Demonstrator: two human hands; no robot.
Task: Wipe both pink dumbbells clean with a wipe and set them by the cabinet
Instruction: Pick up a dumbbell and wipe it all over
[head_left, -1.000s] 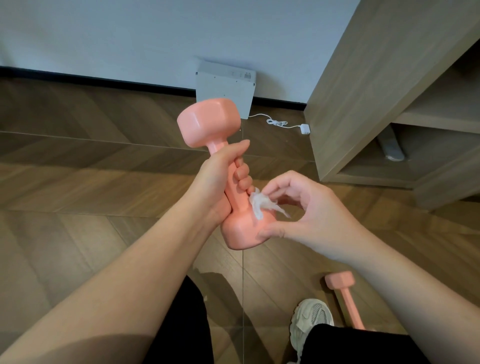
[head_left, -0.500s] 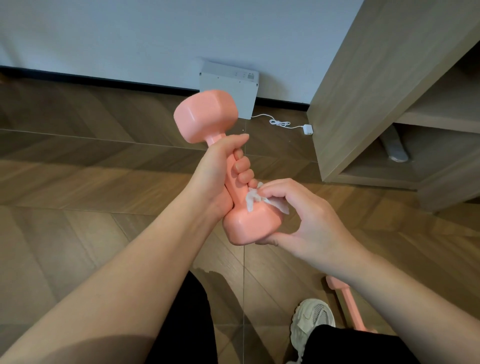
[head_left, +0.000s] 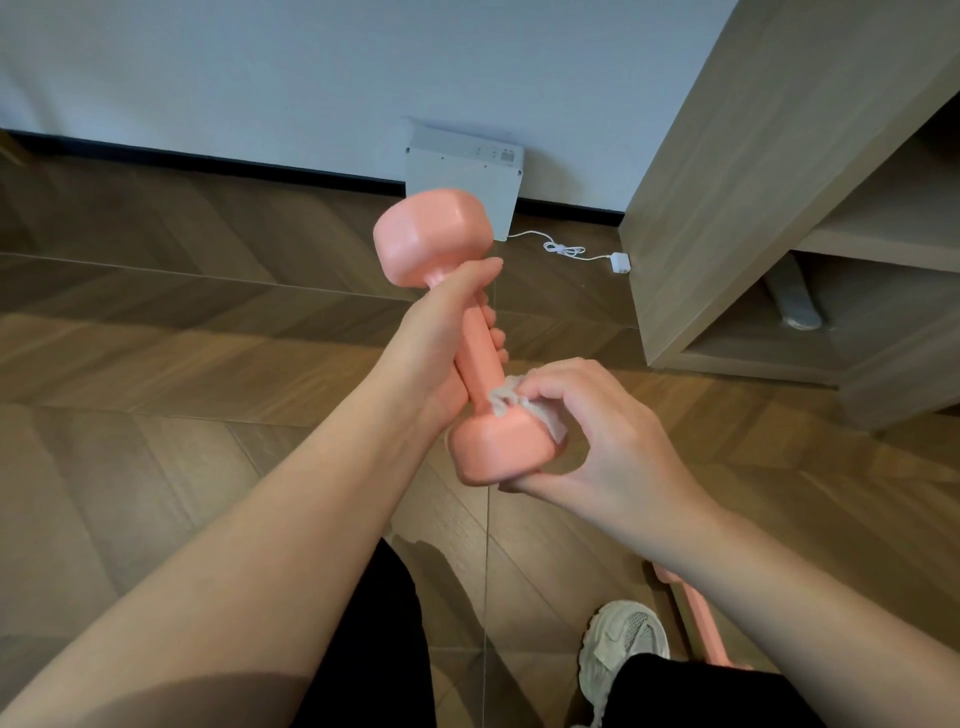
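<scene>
Still on the first smooth pink dumbbell (head_left: 470, 338), held in the air left of the tall light-wood cabinet (head_left: 753, 208). Gripped round the handle by the left hand (head_left: 436, 343); pinched in the right hand (head_left: 597, 431), a crumpled white wipe (head_left: 506, 400), pressed where handle meets lower head. Left, likely: the second pink dumbbell (head_left: 698, 623), lying on the floor nearer the feet than the cabinet, then placing both. Against half a second ago: wipe bunched closer to the handle, right fingers curled further over the lower head.

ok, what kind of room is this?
Probably a room in a home, not a gym: herringbone wood floor, a wooden open-shelf cabinet, and a white boxy device against the wall.
</scene>
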